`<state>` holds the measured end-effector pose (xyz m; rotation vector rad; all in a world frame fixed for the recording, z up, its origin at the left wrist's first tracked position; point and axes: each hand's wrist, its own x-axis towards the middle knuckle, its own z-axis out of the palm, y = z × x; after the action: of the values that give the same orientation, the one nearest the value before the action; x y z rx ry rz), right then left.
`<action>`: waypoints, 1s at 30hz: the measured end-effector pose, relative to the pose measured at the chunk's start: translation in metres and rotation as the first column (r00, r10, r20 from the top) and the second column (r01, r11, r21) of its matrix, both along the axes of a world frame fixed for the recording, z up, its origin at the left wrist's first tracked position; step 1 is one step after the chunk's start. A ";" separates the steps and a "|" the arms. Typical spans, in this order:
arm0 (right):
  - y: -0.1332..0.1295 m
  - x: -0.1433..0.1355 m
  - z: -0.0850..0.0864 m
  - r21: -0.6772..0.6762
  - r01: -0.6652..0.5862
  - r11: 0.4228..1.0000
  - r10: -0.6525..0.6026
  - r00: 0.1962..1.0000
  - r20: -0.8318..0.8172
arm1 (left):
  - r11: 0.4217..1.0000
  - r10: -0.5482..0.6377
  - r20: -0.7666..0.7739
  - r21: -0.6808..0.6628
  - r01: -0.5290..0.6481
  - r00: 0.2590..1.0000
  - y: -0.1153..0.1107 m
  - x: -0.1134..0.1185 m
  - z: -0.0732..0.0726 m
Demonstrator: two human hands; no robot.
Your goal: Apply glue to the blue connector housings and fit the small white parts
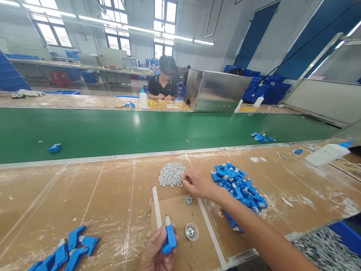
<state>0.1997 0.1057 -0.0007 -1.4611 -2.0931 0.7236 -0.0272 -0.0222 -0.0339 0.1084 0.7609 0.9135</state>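
My left hand [158,244] is closed around a blue plastic part [169,238] with a pale tip pointing up. My right hand [197,182] reaches forward to the edge of a pile of small grey pieces [170,174]. Its fingers are bent together there, and whatever may be between them is hidden. Between the hands lies a cardboard sheet [177,210] with white strips along its sides. A small clear cup [191,232] stands on it, with a little clear blob [188,200] farther up.
Right of my forearm is a heap of blue parts [239,184]; several more blue parts [75,250] lie at the left. A white bottle [327,154] lies tilted at the right. Beyond runs a green belt [135,130], with a co-worker [163,81] seated across it.
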 end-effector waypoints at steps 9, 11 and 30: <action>-0.097 -0.021 0.029 -0.472 -0.143 0.870 -0.322 0.561 -0.763 | 0.954 -0.074 -0.060 0.287 0.088 0.995 0.005 0.034 0.050; -0.110 -0.025 0.035 -0.554 -0.231 0.799 -0.459 0.359 -0.812 | 0.934 -0.112 -0.096 0.328 0.138 0.989 0.005 0.039 0.053; -0.135 0.003 0.045 0.242 -0.100 0.965 0.203 0.871 -0.448 | 0.963 -0.270 0.006 -0.004 0.270 0.963 0.005 0.040 0.078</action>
<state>0.2026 -0.0292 0.0445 -0.8976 -1.8457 0.7936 0.0129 -0.0169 0.0442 0.2009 0.7229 0.6517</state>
